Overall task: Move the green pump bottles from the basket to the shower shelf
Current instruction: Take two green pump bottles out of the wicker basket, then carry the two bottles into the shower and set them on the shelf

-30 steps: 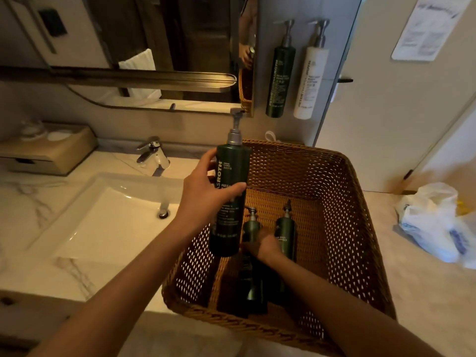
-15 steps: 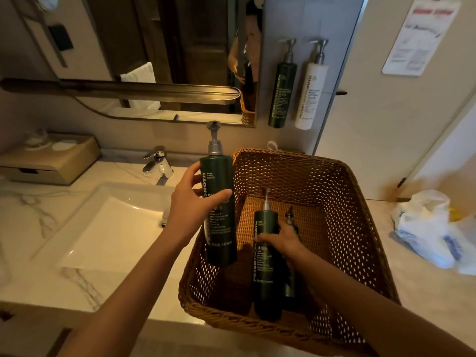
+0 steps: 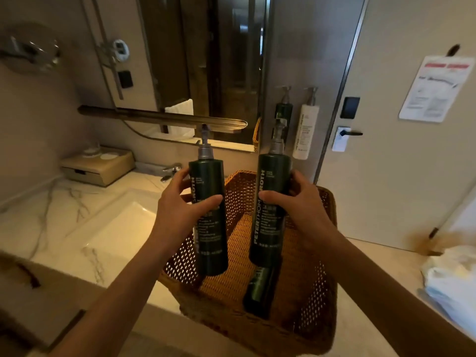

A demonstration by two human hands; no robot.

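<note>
**Over the basket: two bottles up, one left lying**

Above the wicker basket (image 3: 319, 300) on the marble counter (image 3: 64, 202), both hands are full. The left hand (image 3: 180, 210) wraps a green pump bottle (image 3: 210, 220) around its middle, thumb across the front of the label, fingers curled behind. The right hand (image 3: 301, 210) grips a second green pump bottle (image 3: 270, 202) the same way, thumb pressed on the white lettering. Both bottles stand upright, pumps up, side by side with a gap between them, held clear above the basket's near-left part.

Count inside the basket: one green bottle (image 3: 260, 292) lies on the woven floor, just below the right hand's bottle, its upper end hidden behind that one. So three loose green bottles in all, two in the air and one down.

On the wall past the basket, two more pump bottles hang next to each other: one dark green wall bottle (image 3: 283, 112), partly behind the raised pump, and one white wall bottle (image 3: 305, 130) to its right.

To the left sits one white sink (image 3: 116, 228) with one chrome tap (image 3: 170, 171) behind it, and one beige box (image 3: 98, 168) farther back. One mirror (image 3: 201, 60) fills the wall above. At the right, one door (image 3: 399, 150) carries one handle (image 3: 350, 133) and one paper notice (image 3: 435, 88). One white plastic bag (image 3: 453, 284) sits at the far right edge.
</note>
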